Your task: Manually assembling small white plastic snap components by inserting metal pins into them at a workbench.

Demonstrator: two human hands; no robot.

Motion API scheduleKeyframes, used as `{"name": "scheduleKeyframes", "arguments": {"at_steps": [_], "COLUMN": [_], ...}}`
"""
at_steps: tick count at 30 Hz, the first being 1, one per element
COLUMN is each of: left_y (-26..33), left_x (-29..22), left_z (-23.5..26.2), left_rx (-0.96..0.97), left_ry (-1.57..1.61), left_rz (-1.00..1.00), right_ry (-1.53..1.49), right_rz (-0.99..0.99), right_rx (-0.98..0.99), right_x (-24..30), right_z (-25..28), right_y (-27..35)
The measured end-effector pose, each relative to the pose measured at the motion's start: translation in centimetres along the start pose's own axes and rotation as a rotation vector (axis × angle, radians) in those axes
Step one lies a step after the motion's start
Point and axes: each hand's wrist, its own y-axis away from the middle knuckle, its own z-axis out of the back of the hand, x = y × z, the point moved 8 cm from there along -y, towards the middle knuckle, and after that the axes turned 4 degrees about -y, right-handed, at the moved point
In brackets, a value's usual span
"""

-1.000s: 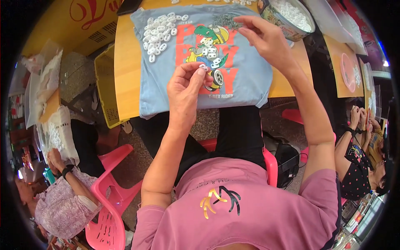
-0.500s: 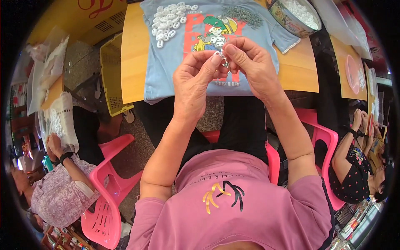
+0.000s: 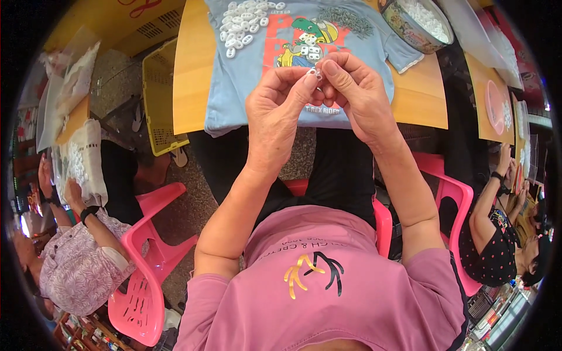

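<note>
Close together over the front of a blue T-shirt (image 3: 234,105), both of my hands are closed in a pinch. Between the thumb and fingers of my left hand (image 3: 274,114) is a small white plastic piece (image 3: 315,72) with holes. The fingertips of my right hand (image 3: 366,96) meet it from the other side and partly cover it. Whether they grip a second small part I cannot make out. White oval two-holed pieces (image 3: 239,23) lie heaped at the shirt's far left. A pile of small grey metal pins or screws (image 3: 346,21) lies farther right.
A round patterned tin (image 3: 410,29) of white pieces stands at the back right of the wooden table (image 3: 190,76). A yellow crate (image 3: 159,111) is at the table's left. Pink chairs (image 3: 146,257) flank me. People work on both sides, one in a patterned top (image 3: 76,263).
My hands have come closer together around the white piece, and the silvery part that hung below my fingertips is now mostly hidden. The view has shifted slightly.
</note>
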Motion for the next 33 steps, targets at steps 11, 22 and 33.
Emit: {"name": "scheduleKeyframes", "arguments": {"at_steps": [11,22,33], "left_y": [0.5,0.0,0.0], "left_x": [-0.8,0.2,-0.6], "left_z": [-0.2,0.2,-0.6], "left_rx": [-0.012,-0.077,0.124], "left_ry": [-0.029,-0.139,-0.265], "left_rz": [-0.06,-0.065,0.055], "right_ry": [0.069,0.092,1.2], "right_rz": [0.06,0.135,0.678], "right_rx": [-0.01,-0.108,0.359], "right_x": [0.1,-1.1,6.2], "right_z": [-0.3,0.6,-2.7], "right_y": [0.2,0.6,1.6]}}
